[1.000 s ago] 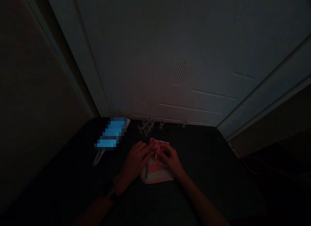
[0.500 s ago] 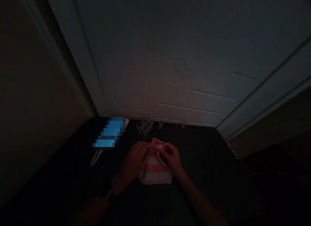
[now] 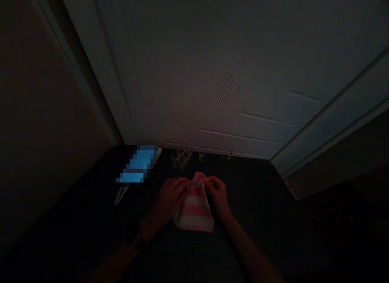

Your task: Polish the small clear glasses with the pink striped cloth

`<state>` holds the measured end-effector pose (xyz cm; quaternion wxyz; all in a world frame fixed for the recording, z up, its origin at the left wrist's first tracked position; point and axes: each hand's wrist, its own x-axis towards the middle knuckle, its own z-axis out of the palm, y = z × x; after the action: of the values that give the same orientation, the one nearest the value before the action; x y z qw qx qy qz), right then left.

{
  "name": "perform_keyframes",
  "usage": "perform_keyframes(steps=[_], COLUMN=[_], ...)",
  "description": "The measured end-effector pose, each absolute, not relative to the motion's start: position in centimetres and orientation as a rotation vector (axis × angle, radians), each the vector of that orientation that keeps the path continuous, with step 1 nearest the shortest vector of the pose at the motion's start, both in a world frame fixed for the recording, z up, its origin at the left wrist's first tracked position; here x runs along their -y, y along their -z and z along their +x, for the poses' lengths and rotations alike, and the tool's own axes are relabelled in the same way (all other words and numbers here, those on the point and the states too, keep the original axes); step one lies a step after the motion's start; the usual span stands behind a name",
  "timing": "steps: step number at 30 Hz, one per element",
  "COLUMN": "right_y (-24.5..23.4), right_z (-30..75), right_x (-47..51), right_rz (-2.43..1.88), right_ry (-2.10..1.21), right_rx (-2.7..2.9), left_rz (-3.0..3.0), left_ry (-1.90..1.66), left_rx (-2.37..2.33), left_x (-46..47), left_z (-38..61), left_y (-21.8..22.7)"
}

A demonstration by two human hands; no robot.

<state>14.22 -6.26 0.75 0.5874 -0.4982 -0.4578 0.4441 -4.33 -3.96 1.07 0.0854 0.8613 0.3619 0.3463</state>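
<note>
In the dim light, a small clear glass [image 3: 198,183] lies sideways between my two hands, its outline faint. My left hand [image 3: 172,194] curls round its left end, with the fingertips partly hidden. The right end is pinched by the fingers of my right hand [image 3: 217,190]. Beneath the glass, a pink-and-white striped cloth [image 3: 196,211] hangs or lies towards me, its top corner poking up behind the fingers. Whether my left fingers also grip the cloth, I cannot tell.
Several small stemmed glasses [image 3: 182,156] cluster at the table's back edge. One glass [image 3: 201,155] stands apart, and another [image 3: 229,155] sits further right. A lit phone [image 3: 138,165], its screen blurred, is on the left. Behind the dark table [image 3: 258,210] rises a pale panel [image 3: 182,72].
My right fingers have shifted from the cloth's folded edge to the end of the glass. The cloth's right side has dropped and spread out, and the glass shows more plainly.
</note>
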Motion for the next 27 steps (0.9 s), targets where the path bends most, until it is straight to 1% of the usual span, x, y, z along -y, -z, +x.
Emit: perform_keyframes(steps=[12,27], right_y=[-1.34,-1.19], right_z=[14.02,14.09], right_x=[6.72,6.54], right_rz=[-1.158,-1.203], right_ry=[-1.011,-0.994], right_rx=[1.125,1.096], left_rz=[2.291,2.434], left_ry=[-0.990,-0.937], left_rx=[-1.217,-1.135], left_x=[4.04,4.15], left_z=[-4.28,-4.09], left_y=[-1.73,-1.46])
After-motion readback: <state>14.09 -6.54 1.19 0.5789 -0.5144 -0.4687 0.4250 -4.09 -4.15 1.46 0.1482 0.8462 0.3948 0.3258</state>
